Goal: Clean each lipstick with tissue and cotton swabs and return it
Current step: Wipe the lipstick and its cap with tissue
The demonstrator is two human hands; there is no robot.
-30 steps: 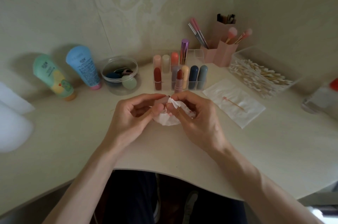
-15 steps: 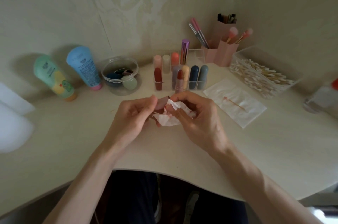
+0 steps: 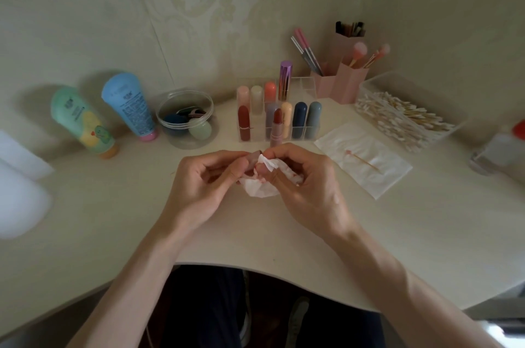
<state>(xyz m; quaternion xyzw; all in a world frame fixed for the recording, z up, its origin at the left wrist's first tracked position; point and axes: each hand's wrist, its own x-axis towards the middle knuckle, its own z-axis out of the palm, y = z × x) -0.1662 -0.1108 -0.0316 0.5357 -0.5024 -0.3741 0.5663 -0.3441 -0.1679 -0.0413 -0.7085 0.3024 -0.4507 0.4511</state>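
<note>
Left hand (image 3: 204, 177) has its fingers curled and pinches a small dusky-pink lipstick piece (image 3: 253, 160) between thumb and fingertips, just above the tabletop (image 3: 113, 205) near its front edge. Right hand (image 3: 306, 185) is curled too, gripping a crumpled white tissue (image 3: 262, 190) with red smears on it; the tissue is pressed against the pink piece, and the 2 hands touch around it. Whether that piece is a cap or a tube body cannot be told. Just behind the hands an uncapped lipstick (image 3: 277, 126) stands upright on the tabletop, its red-brown tip showing, right in front of a clear rack (image 3: 308, 86) that holds capped lipsticks in 2 rows. To the right of the hands a flat tissue (image 3: 383, 180) lies spread out with 1 pink-tipped cotton swab (image 3: 362, 158) on it. Behind that sits a clear box (image 3: 403, 79) full of cotton swabs, and beside it a pink brush holder (image 3: 349, 83). On the left, a green tube (image 3: 82, 120) and a blue tube (image 3: 129, 106) lean against the wall, next to a round clear jar (image 3: 181, 143).
</note>
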